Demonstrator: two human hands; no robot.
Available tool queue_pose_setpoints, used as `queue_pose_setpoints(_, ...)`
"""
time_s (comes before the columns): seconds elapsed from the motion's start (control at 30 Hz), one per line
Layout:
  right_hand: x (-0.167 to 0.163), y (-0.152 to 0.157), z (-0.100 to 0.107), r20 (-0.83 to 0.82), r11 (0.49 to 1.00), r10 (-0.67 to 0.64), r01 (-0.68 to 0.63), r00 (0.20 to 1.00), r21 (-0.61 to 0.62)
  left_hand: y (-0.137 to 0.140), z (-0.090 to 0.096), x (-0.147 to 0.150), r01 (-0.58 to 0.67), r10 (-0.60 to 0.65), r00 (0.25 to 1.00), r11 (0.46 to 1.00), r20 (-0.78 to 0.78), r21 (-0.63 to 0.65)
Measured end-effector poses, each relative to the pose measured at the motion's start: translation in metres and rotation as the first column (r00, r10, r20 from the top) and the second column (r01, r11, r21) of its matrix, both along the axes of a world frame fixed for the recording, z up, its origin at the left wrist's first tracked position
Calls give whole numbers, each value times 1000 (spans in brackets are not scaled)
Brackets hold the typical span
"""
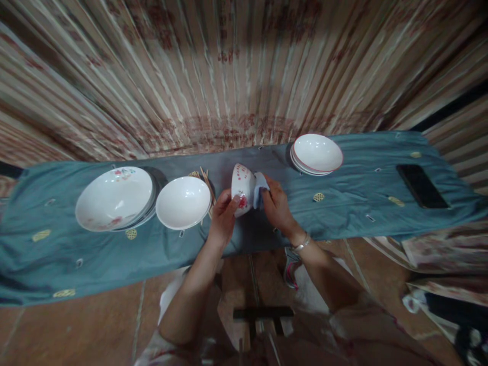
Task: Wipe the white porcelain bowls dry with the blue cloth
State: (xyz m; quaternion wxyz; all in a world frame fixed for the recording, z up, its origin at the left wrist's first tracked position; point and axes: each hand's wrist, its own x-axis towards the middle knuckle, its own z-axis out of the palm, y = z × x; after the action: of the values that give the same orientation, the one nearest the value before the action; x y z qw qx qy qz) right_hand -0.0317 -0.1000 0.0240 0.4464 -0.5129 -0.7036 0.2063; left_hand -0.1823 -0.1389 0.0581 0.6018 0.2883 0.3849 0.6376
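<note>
At the left end of the teal-covered counter (354, 216) sits a stack of large white dishes (112, 201), the top one patterned with flowers at its rim. Just right of it is a smaller plain white bowl (183, 202), its mouth up, with some wooden chopsticks (205, 178) lying partly behind it. Next comes the left hand (223, 216), clamped on the near side of a floral bowl (243, 188), thumb against the outside (the other fingers are mostly hidden). That bowl is over the middle of the counter, tipped on its side, its mouth toward the left and its base toward the right. The right hand (275, 202) is closed on a pale cloth (261, 190), which presses against the base end of the bowl; a silvery bracelet (302, 243) circles that wrist. Farther right, near the back edge, stands a stack of white bowls (318, 153) with a red rim on top. Beyond it, a dark phone (421, 186) lies flat near the right end.
</note>
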Motion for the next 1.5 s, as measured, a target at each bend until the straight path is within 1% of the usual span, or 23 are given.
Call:
queue_pose_setpoints(0.1, 0, 2, -6, -32, 999, -10, 9, 999, -51, 0, 1, -1, -6, 6, 1000, 1000, 17, -6)
queue_pose_setpoints(0.17, 0, 3, -8, -35, 998, -4, 2, 999, -59, 0, 2, -1, -5, 5, 1000, 1000, 21, -7)
queue_pose_setpoints(0.47, -8, -3, -10, 45, 999, -16, 17, 999, -27, 0, 4, -4, -21, 23, 998, 999, 62, -36)
queue_pose_setpoints(0.67, -11, -7, -7, 100, 999, 16, -19, 995, 31, 2, 2, -8, -33, 36, 997, 999, 64, -42)
queue_pose_setpoints(0.8, -12, -10, -6, 169, 998, 23, -32, 985, 49, 3, 1, -10, -44, 48, 996, 998, 73, -50)
queue_pose_setpoints(1.0, -13, -15, -4, 236, 996, 0, -23, 972, 92, 6, 1, -13, -55, 60, 995, 996, 79, -66)
queue_pose_setpoints(1.27, -12, -17, 3, 202, 996, 26, -42, 979, 75, 8, 5, -15, -58, 68, 993, 994, 101, -93)
queue_pose_setpoints(1.5, -13, -21, 9, 90, 994, 81, -87, 993, 60, 9, 4, -16, -63, 71, 993, 995, 95, -82)
